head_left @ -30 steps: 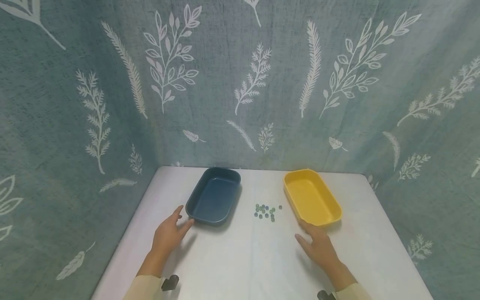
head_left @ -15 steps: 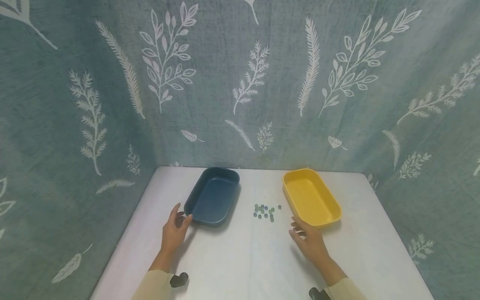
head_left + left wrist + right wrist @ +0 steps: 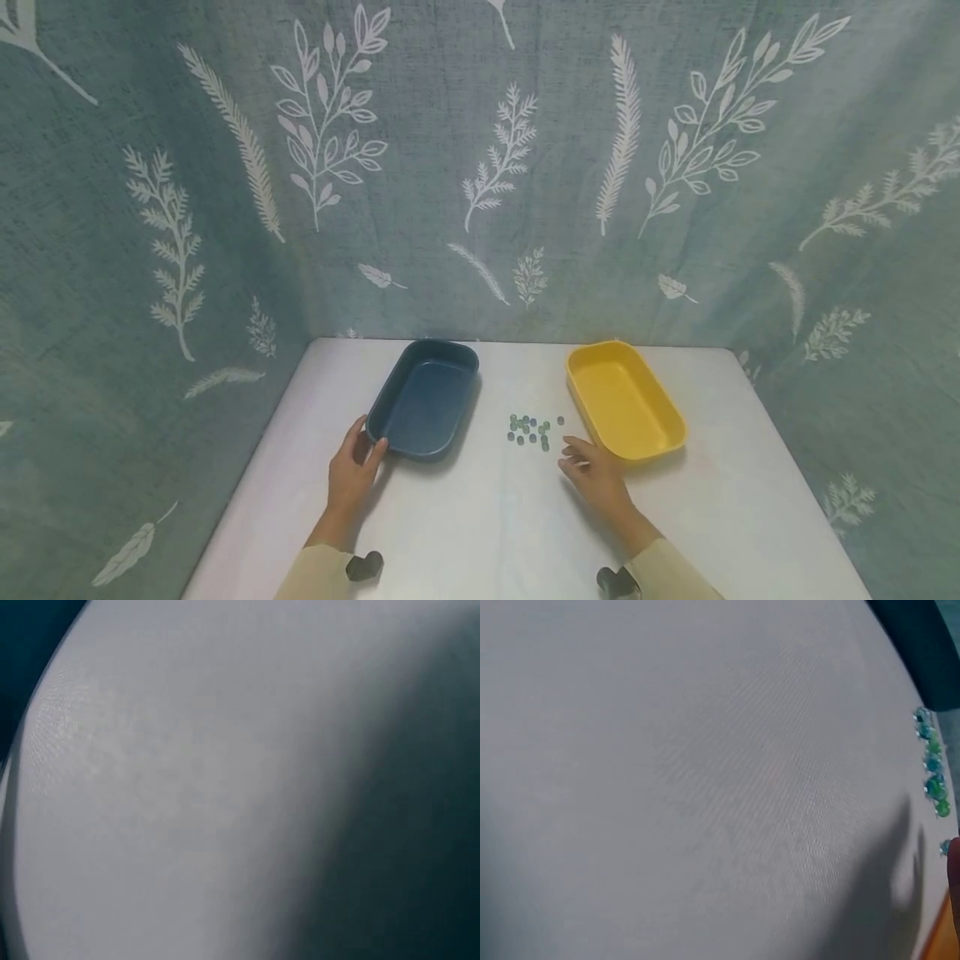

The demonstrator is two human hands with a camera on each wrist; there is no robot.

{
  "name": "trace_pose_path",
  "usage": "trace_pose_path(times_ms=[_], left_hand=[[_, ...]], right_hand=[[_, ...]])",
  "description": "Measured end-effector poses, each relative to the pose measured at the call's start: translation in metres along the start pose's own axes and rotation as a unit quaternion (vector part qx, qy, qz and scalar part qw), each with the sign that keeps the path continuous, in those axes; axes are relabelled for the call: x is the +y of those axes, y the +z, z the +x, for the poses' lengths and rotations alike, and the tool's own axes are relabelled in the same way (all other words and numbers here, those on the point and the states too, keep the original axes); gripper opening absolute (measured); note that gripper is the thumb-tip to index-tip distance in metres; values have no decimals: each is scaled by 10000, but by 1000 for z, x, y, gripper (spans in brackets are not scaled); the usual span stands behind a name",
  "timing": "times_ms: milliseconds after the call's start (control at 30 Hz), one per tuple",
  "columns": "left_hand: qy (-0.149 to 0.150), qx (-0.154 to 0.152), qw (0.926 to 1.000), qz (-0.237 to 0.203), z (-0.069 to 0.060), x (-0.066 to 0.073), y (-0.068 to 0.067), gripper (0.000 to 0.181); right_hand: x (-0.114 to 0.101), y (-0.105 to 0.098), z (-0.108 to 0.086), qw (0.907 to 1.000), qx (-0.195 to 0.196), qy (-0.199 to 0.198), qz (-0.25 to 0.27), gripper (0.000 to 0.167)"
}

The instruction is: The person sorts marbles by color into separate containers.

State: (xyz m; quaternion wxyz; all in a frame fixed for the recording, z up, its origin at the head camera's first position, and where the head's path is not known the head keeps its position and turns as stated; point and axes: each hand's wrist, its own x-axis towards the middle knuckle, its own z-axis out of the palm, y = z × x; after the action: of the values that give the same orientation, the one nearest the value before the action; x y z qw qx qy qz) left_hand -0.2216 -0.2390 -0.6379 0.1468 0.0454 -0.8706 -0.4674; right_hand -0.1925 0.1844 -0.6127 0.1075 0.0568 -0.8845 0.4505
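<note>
In the head view, my left hand [image 3: 351, 475] is at the near left corner of the dark blue tray [image 3: 429, 408]. Its thumb lies against the near wall and its fingers against the left wall, holding the corner. My right hand [image 3: 596, 479] hovers over the white table, fingers loosely bent and holding nothing. Just beyond its fingertips, to the left, lie several small green and blue beads [image 3: 532, 438]. The right wrist view shows these glassy beads [image 3: 934, 787] at its right edge, close to a fingertip [image 3: 954, 877]. The left wrist view shows mostly tabletop, without the fingers.
A yellow tray [image 3: 626, 408] stands right of the beads, behind the right hand. Both trays rest on the white table [image 3: 480, 533]. Patterned green cloth [image 3: 480, 167] hangs around the back and sides. Each wrist carries a dark device [image 3: 365, 567].
My right hand has moved left, away from the yellow tray and toward the beads. My left hand has closed in around the blue tray's corner. The view has shifted slightly.
</note>
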Motion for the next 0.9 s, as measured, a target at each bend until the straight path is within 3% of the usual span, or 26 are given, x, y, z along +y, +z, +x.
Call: trace_pose_path(times_ms=[167,333,533,900], left_hand=[[8,101,9998,141,-3,0,1,67],[19,90,9996,252,-4,1,1,67],[29,36,9994,341,-4,0,1,68],[34,-12,9996,283,-5,3,0,69]], right_hand=[[-3,8,8,9993,-301,201,-12,34],[-1,15,15,9976,-492,308,-381,31],[0,19,24,9968,-483,181,-608,27],[1,26,30,9927,-673,470,-884,26]])
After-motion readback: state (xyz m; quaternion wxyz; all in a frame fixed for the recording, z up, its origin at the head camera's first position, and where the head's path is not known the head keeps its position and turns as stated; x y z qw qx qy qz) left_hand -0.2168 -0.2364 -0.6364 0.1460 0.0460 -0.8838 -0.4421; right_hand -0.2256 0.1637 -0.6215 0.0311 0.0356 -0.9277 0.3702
